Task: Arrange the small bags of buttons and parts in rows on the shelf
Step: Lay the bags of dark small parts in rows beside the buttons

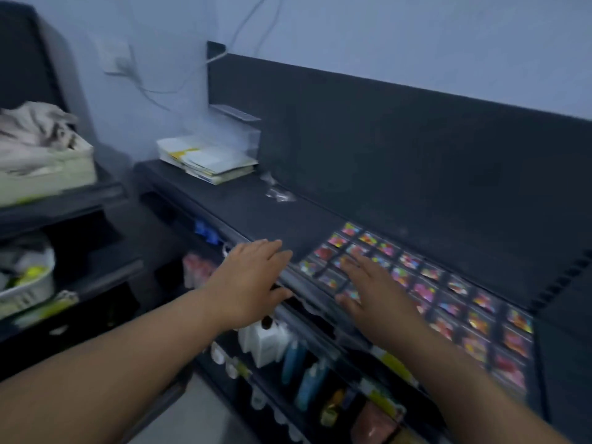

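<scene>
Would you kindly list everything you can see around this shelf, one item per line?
shelf: one, dark grey, centre
small bags: dozens, multicoloured contents, in rows on the shelf top's right part
loose clear bags: a few, transparent, shelf top, towards the back
paper stack: one, white and yellow, shelf top's back left corner
cable: one, white, on the wall
white bottle: one, white, below the shelf top
blue bottles: two, blue, below the shelf top
cloth: one heap, pale, left rack
left hand: one, fingers straight, over the shelf's front edge
right hand: one, fingers straight, over the leftmost small bags
</scene>
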A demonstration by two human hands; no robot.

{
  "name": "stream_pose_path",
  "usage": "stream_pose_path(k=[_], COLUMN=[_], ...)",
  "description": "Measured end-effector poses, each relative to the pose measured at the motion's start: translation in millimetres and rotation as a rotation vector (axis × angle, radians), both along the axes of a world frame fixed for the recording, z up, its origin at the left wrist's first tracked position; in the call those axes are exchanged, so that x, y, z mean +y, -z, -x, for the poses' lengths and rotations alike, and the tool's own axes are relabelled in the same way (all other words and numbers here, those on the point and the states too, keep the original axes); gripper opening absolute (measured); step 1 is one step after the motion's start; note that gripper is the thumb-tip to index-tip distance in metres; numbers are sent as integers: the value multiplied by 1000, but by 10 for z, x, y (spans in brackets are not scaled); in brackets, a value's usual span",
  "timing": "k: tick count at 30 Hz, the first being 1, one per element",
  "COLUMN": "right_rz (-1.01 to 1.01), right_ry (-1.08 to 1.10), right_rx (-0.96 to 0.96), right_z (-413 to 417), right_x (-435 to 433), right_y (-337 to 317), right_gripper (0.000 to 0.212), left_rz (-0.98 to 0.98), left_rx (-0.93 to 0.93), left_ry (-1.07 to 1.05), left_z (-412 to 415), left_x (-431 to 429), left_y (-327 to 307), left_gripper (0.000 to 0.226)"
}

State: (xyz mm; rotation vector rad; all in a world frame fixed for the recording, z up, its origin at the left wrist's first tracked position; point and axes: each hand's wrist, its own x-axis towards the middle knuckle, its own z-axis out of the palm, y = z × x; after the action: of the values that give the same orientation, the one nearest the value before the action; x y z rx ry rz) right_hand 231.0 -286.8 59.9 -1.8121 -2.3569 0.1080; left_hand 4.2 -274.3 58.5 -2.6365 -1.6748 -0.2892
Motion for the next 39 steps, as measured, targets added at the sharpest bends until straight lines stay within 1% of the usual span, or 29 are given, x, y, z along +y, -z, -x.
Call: stream_pose_path(k=[3,6,9,12,18,24,27,33,36,39], right_rz=[45,77,89,101,125,142,157,155,177,194], right_ry=[-15,-4,5,-1,3,13,47,112,159,149], right_rx=[56,76,86,84,134,145,163,180,164,112], right_z=[424,702,865,953,1065,1159,1228,1384,1451,1504], right_x=[279,597,951,1339,2290,3264,3638,4114,4251,4359], right_y=[-37,-78,-78,-28,181,363,434,671,765,828], right_gripper=[61,61,61,61,61,61,58,50,51,54], left_rz=[17,7,26,64,83,137,162,187,165,161], left_rx=[-40,-98,-137,-132,-106,-106,-101,-75,-73,-79], left_ry=[-53,-101,-136,-155,-188,-173,-166,-111,-32,35], left_z=[509,853,1060,1150,1156,1000,958,877,821,775], left_x=[142,325,557,857,1736,2776,3272,4231,4654,5019], left_y=[-55,-62,-21,8,21,98,189,362,464,593], left_gripper=[71,69,69,71,70,70,68,60,54,53])
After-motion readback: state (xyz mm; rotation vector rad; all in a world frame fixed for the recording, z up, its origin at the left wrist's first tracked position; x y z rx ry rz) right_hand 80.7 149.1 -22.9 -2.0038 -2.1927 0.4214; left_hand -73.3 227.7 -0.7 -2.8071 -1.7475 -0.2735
